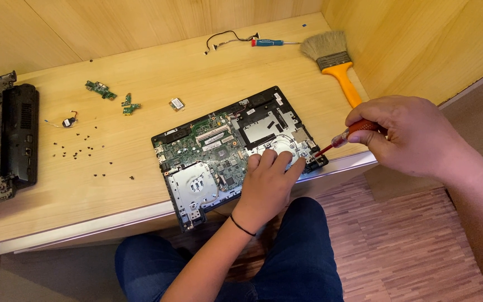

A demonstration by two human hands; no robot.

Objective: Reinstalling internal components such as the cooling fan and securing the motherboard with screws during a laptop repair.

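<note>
Head view, left hand: the left hand (268,182) lies flat, fingers spread and holding nothing, pressing on the opened laptop base (236,148) at its 4 o'clock area; a dark band circles the wrist.
Head view, right hand: the right hand (406,134) is clamped around the red-handled screwdriver (345,137), whose tip points toward 8 o'clock and meets the base's right corner near the desk edge.
Laptop base: centre of the wooden desk (113,179), tilted, green circuit board and metal plates exposed.
At 12 o'clock: a yellow-handled brush (334,59), a small blue-and-red screwdriver (272,42) and a thin black cable (225,39).
At 10 o'clock: three small green boards (127,103) and scattered dark screws (76,148).
At 9 o'clock: a black laptop casing (6,142) at the desk's edge.
</note>
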